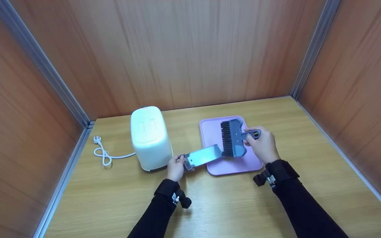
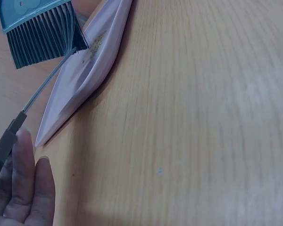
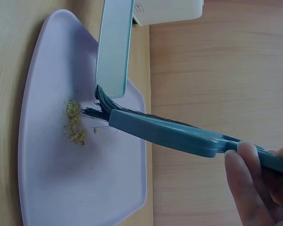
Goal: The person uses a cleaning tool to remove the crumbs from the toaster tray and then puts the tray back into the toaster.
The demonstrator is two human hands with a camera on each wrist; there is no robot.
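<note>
My left hand (image 1: pixel 176 169) grips the grey end of a flat metal crumb tray (image 1: pixel 205 156), its far end tilted over a light purple tray (image 1: pixel 212 132). In my right hand (image 1: pixel 262 145) is the short handle of a blue-grey hand brush (image 1: pixel 237 137) with black bristles. Those bristles (image 3: pixel 103 104) bend against the crumb tray's far end in the right wrist view. Below them, a small pile of yellowish crumbs (image 3: pixel 74 123) lies on the purple tray. In the left wrist view, the metal plate shows nearly edge-on.
A white toaster-like appliance (image 1: pixel 149 138) with a covered top stands just left of the left hand. Its white cord (image 1: pixel 121 156) lies looped on the wooden table (image 1: pixel 111 198), ending in a plug (image 1: pixel 97 139). Wood-patterned panels (image 1: pixel 193 49) enclose the back and both sides.
</note>
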